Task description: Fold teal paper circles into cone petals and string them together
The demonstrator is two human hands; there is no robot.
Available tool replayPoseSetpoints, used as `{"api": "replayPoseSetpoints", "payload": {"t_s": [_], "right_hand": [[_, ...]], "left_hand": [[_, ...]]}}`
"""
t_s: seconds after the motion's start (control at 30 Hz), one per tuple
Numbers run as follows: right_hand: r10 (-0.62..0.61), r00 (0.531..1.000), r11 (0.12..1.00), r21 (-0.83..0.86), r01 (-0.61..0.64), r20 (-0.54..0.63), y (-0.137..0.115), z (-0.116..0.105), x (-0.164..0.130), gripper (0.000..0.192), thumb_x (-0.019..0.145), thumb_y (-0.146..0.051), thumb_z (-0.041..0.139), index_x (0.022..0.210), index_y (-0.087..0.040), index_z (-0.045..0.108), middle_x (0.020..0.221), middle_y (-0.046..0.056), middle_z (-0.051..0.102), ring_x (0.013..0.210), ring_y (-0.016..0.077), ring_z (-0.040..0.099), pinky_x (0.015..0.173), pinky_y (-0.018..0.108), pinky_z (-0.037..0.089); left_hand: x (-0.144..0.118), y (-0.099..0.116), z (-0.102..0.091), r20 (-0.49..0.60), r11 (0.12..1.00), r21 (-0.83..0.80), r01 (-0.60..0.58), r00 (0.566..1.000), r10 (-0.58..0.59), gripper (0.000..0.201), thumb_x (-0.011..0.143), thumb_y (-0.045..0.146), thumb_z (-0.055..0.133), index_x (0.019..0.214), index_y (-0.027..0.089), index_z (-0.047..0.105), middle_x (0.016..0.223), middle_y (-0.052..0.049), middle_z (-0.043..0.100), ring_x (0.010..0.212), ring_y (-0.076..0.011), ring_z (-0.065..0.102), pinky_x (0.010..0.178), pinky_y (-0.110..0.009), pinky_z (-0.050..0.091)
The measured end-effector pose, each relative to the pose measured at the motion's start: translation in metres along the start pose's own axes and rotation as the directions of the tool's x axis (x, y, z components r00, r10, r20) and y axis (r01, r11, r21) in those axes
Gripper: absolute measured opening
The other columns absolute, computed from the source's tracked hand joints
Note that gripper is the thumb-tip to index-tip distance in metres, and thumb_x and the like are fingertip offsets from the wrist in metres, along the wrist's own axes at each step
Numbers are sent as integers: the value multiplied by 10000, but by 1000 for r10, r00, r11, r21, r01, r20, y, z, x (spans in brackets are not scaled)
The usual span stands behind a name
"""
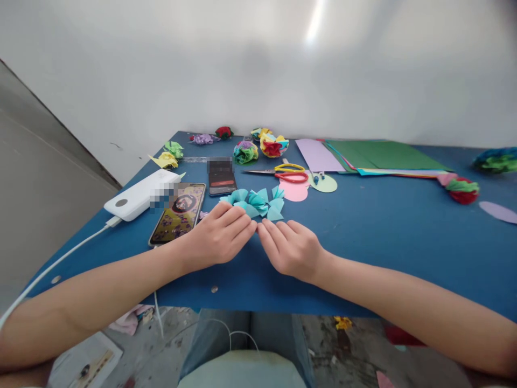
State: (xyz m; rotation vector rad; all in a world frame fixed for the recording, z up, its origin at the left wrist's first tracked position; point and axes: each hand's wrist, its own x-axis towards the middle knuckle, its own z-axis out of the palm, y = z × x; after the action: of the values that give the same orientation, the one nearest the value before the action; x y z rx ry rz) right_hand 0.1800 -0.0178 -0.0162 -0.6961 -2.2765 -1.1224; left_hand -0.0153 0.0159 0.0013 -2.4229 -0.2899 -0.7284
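Both hands rest palm-down on the blue table (363, 231), fingertips almost meeting just in front of the teal folded paper pieces (258, 203). Left hand (218, 237): fingers extended, flat, tips at the near edge of the teal cluster, apparently touching or just short of it; no grasp visible. Right hand (291, 249): fingers extended and slightly curled, tips next to the left fingertips; cannot tell if anything is pinched under them. Neither hand is clenched.

Doing the step well, as a judgement: the work looks like gathering the folded teal pieces. Keep the fingertips low and close together, press lightly so the folds don't spring open, and pull the pieces toward the body in one group rather than scattering them. Keep the wrists clear of the phone (179, 213) just left of the left hand.

Look of the thing: the teal pieces are small fan or cone-like folds, several of them, lying loosely clustered, points and open edges facing different ways. Thin paper, creased, light; it will likely shift at a nudge.

Around it: scissors (288, 172) with yellow and red handles behind the cluster, a pink paper circle (294, 191) beside them, a second phone (221, 180), a white power bank (139, 195) with its cable, finished paper flowers (258, 146) along the far edge, coloured paper sheets (375, 156) to the right.
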Motion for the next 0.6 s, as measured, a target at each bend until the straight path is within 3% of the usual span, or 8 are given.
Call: {"api": "replayPoseSetpoints", "payload": {"t_s": [0.2, 0.6], "right_hand": [[6, 1000, 1000, 8, -6, -19, 1, 2, 1, 139, 837, -141, 524, 917, -58, 601, 869, 118, 666, 751, 187, 607, 562, 293, 414], [2, 1000, 999, -46, -1, 17, -2, 2, 2, 163, 828, -131, 520, 915, -30, 614, 842, 143, 673, 731, 197, 609, 592, 294, 428]], "left_hand": [[0, 1, 1, -24, 997, 71, 40, 999, -38, 118, 840, 116, 482, 877, 88, 591, 759, -83, 643, 740, -201, 559, 615, -341, 402], [-1, 1, -3, -12, 996, 93, 3, 1000, -1, 130, 813, 129, 566, 934, 93, 597, 833, -72, 655, 815, -211, 566, 656, -350, 410]]}}
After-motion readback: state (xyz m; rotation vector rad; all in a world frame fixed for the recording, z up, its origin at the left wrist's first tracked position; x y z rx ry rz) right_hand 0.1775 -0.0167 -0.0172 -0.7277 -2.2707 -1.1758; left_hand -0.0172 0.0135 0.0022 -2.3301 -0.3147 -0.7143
